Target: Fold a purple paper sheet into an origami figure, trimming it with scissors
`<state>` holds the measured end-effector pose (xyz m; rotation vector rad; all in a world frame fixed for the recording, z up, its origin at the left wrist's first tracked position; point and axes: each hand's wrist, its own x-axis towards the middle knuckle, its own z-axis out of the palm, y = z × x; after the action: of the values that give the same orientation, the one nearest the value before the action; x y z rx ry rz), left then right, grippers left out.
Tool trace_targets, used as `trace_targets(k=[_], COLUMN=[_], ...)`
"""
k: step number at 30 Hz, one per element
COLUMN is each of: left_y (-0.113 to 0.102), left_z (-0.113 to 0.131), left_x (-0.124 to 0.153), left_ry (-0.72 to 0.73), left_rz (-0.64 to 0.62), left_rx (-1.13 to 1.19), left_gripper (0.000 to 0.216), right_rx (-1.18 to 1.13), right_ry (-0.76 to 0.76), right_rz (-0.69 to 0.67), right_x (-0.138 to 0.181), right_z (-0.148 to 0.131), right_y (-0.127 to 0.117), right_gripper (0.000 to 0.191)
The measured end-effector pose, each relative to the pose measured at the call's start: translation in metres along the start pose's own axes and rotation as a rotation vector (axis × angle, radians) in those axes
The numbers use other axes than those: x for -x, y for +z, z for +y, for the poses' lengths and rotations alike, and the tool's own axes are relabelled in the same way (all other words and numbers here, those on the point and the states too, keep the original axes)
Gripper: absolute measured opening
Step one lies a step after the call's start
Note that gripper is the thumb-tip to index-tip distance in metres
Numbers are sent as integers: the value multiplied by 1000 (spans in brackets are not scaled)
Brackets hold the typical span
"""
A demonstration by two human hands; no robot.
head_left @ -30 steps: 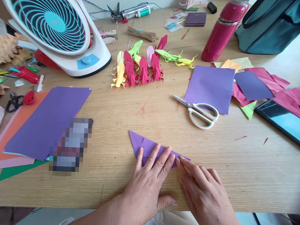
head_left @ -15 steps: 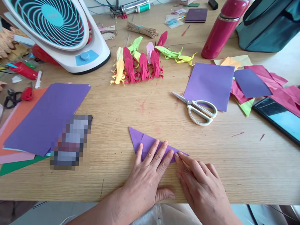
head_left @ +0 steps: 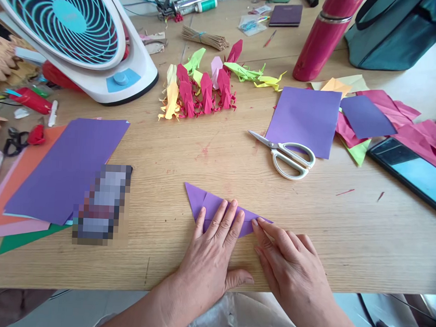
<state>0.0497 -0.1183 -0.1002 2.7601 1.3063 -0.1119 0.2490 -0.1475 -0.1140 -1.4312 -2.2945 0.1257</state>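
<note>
A folded purple paper (head_left: 202, 201) lies on the wooden table (head_left: 345, 227) near its front edge. My left hand (head_left: 214, 252) rests flat on it, fingers stretched out and pressing it down. My right hand (head_left: 289, 265) lies beside it, fingers extended, with the fingertips on the paper's right point. Most of the paper is hidden under the hands.
White-handled scissors (head_left: 288, 157) lie beyond, next to a purple square sheet (head_left: 303, 119). Several folded paper figures (head_left: 203, 88) stand mid-table. A stack of coloured sheets (head_left: 58, 171) is at the left, a fan (head_left: 75, 36) behind it, a red flask (head_left: 323, 35), a phone (head_left: 412, 179) and pink scraps (head_left: 414, 128) at the right.
Both hands and the paper stay together; the view has shifted slightly, and the right fingertips have slid a little along the paper's right edge.
</note>
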Motion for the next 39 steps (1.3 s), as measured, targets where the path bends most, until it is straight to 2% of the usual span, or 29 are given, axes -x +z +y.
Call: trace_targets(k=[10,16,25,28,32,34,39], left_y=[0,4,-1,-6,-20,-29,-49], left_z=[-7,-13,-21,-31,-56,-68,-81], left_x=[4,15,25,27,9,-6,-36], left_ry=[34,-61,-58,-42,-63,-76,-106], left_rz=[38,82,40,45,146,154,-32], left_rx=[-58,-75,-3,36,86,130,232], left_gripper=[101,99,90,79,49,45,26], right_rx=[8,107,160,164,152,141,67], right_ry=[21,-4,-3,-5,-6,-3,-2], right_rz=[-17,-44,-67,-65,-40,-30,-13], right_x=[0,-7,-8,-8,-6,-6,-4], right_z=[-1,-5,-7,-7,-7,-7,-5], right_y=[-1,-4,-2,-2,0,0,0], right_gripper=[32,39,39,40,39,39,39])
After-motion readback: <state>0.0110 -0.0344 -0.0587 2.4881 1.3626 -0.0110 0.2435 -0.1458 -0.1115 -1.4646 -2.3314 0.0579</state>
